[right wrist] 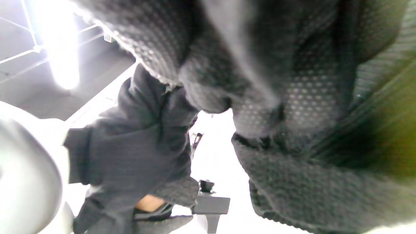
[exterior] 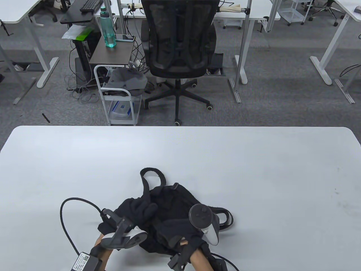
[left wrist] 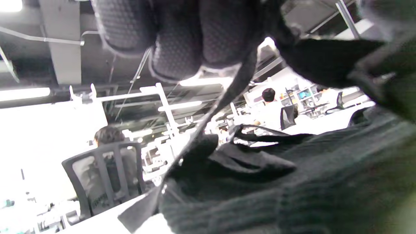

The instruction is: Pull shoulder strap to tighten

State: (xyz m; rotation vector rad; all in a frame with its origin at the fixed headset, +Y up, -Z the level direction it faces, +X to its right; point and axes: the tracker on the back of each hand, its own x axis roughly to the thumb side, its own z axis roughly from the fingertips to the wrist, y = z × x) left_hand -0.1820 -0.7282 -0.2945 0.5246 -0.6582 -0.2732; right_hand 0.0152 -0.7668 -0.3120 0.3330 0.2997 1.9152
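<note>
Beyond the white table's (exterior: 253,158) far edge stands a black mesh office chair (exterior: 178,42). Left of the chair — a small dark side table (exterior: 112,53) carrying a teal water bottle (exterior: 108,28) and a phone (exterior: 125,37); below it, a white wire cart (exterior: 118,98).

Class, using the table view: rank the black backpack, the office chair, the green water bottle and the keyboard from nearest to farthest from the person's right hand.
From the right hand, near the table's front edge:
1. Black backpack: directly under the hand, on the table.
2. Office chair: on the floor beyond the table, straight ahead.
3. Green water bottle: on the small stand, left of the chair.
4. Keyboard: on the dark desk, far back left.
</note>
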